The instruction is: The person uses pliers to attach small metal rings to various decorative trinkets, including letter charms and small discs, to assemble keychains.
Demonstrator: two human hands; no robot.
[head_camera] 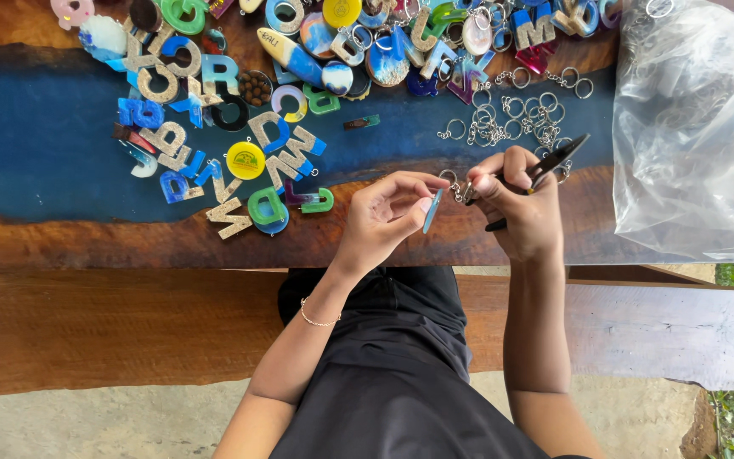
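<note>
My left hand pinches a small flat light-blue resin piece by its edge, above the near edge of the table. My right hand grips black pliers, their jaws at a metal key ring with a short chain that hangs at the top of the blue piece. The two hands are close together, almost touching. A thin bracelet sits on my left wrist.
A wood table with a blue resin strip carries several colourful resin letter pieces, a yellow round disc and loose key rings. A clear plastic bag lies at the right. A wooden bench runs below.
</note>
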